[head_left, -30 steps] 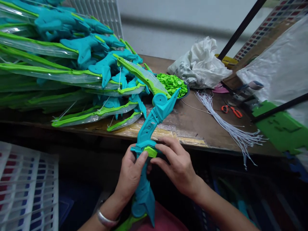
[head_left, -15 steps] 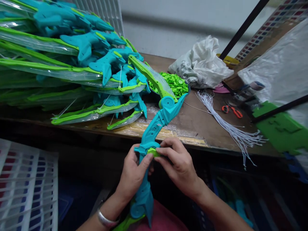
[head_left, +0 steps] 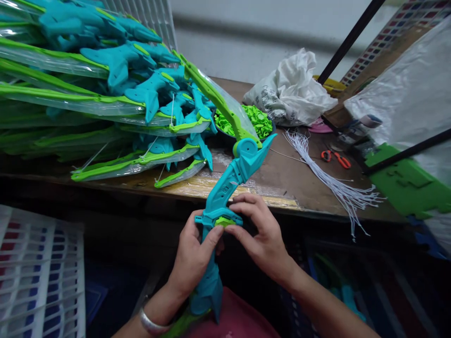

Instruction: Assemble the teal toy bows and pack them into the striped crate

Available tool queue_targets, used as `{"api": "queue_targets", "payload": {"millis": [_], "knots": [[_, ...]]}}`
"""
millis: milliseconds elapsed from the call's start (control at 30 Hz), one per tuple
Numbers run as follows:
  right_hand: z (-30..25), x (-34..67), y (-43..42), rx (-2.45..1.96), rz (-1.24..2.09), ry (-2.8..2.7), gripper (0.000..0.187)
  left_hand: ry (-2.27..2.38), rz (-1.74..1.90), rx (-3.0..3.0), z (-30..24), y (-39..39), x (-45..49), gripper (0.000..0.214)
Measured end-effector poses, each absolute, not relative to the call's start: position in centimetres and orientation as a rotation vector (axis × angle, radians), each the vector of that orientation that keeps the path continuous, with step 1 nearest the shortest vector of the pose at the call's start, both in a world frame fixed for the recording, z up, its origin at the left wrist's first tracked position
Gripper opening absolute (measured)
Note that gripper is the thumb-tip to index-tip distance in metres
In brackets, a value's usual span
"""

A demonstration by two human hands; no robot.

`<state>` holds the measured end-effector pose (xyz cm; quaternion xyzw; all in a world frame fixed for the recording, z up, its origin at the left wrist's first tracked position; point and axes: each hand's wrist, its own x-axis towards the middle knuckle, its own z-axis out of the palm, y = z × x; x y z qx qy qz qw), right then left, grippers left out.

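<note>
A teal toy bow (head_left: 222, 188) with lime-green limbs stands upright before me, its lower end near my lap. My left hand (head_left: 192, 256) is closed around its middle grip, the thumb lying by a small green plastic piece (head_left: 224, 221). This piece sits at the bow's teal side ledge. My right hand (head_left: 262, 234) is on the bow's right side, its thumb pressed to the green piece and its fingers bent over the ledge. Part of the left fingers is hidden behind the grip.
Toy bows (head_left: 148, 94) are piled on the workbench (head_left: 289, 180) at left. Behind my bow is a bowl of small green pieces (head_left: 259, 122). White cords (head_left: 327, 178), orange-handled pliers (head_left: 336, 158) and a white sack (head_left: 292, 91) lie to the right. A white plastic crate (head_left: 42, 272) stands lower left.
My right fingers have moved up off the green piece to the ledge, and the thumb now presses the piece. The piece appears seated lower against the ledge. My left hand keeps its hold.
</note>
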<state>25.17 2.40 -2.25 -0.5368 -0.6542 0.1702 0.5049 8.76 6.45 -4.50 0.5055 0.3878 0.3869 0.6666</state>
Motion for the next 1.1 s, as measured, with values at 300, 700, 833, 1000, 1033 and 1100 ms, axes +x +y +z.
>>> {"api": "queue_targets", "payload": {"millis": [300,700,833,1000,1033,1100], "knots": [[-1.9,25.4,2.1,-1.321,0.004,-1.84,0.02,0.693,0.759,1.037,-4.0,6.7,8.3,0.033],[-2.9,25.2,1.6,-1.352,0.0,-1.768,0.026,0.679,0.746,0.951,-4.1,6.9,8.3,0.033],[-2.9,25.4,1.6,-1.341,0.031,-1.769,0.029,0.696,0.748,0.951,-4.0,6.7,8.4,0.033],[-2.6,25.6,1.7,-1.352,0.021,-1.821,0.026,0.712,0.769,0.978,-4.1,6.5,8.5,0.034],[-2.5,25.6,1.6,-1.35,0.018,-1.831,0.026,0.719,0.775,0.99,-4.2,6.5,8.5,0.035],[-2.4,25.6,1.5,-1.338,0.022,-1.854,0.028,0.744,0.789,1.019,-4.2,6.6,8.7,0.034]]}}
